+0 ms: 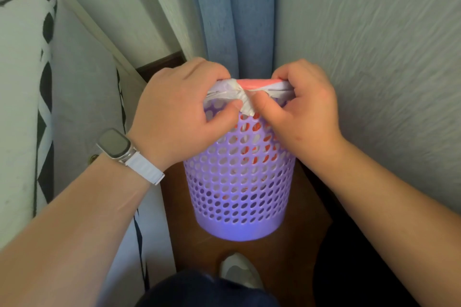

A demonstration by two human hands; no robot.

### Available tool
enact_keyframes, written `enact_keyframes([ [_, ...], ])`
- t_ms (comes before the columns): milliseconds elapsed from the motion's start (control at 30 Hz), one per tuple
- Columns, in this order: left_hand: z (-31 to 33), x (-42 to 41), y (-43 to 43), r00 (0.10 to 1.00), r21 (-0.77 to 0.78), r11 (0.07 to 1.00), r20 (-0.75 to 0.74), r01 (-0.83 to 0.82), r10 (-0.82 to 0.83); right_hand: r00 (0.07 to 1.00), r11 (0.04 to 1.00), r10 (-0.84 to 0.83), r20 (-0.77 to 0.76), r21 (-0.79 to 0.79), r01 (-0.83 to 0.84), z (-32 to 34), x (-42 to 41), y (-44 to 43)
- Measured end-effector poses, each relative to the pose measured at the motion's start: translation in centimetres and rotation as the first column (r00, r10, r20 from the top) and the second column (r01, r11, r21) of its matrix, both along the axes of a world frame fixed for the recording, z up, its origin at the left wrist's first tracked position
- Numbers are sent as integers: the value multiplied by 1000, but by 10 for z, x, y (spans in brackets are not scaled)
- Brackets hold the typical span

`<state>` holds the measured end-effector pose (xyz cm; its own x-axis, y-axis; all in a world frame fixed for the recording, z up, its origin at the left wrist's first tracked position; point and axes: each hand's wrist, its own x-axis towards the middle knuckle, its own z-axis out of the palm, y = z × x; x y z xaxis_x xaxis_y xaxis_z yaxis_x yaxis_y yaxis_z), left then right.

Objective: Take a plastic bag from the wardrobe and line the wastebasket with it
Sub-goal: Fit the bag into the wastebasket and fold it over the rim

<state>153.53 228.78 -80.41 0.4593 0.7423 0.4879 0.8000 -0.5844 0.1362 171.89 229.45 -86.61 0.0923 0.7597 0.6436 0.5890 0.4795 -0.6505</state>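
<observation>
Both hands are up at the rim of the purple wastebasket (pixel 239 182), which stands upright on the brown wooden floor (pixel 306 244), tucked in a corner just before the blue curtain (pixel 232 20). The left hand (pixel 179 109) has its fingers curled tight over the rim and pinches a bunch of white film from the plastic bag (pixel 245 104). The right hand (pixel 304 107) does the same from the other side, thumb pressing into the same crumpled wad. The thumbs sit nearly touching at the near edge. The bag lies at the top of the basket, pink showing at the far rim and through the round holes lower down. A watch (pixel 116 143) on a white strap rides the left wrist. A light shoe (pixel 239 269) stands just before the basket.
</observation>
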Motion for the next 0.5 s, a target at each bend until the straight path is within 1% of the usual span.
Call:
enact_keyframes([
  [100,-2,1,1,1000,-3,1000,-20,13,-13,1000,1000,18,0,-8,-18,-1,-1,-1],
  [200,-7,-1,1,1000,-28,999,13,17,-17,999,999,43,-4,-23,-43,-1,-4,-1],
  [367,-12,-6,0,996,-10,997,59,-70,71,967,965,255,-12,-54,-255,-1,5,5],
  [433,-13,-7,0,992,-9,995,77,-96,97,954,953,294,-50,-57,-297,1,8,6],
  [500,-13,-7,0,990,-19,994,90,-109,110,954,953,293,-62,-58,-297,1,8,6],
])
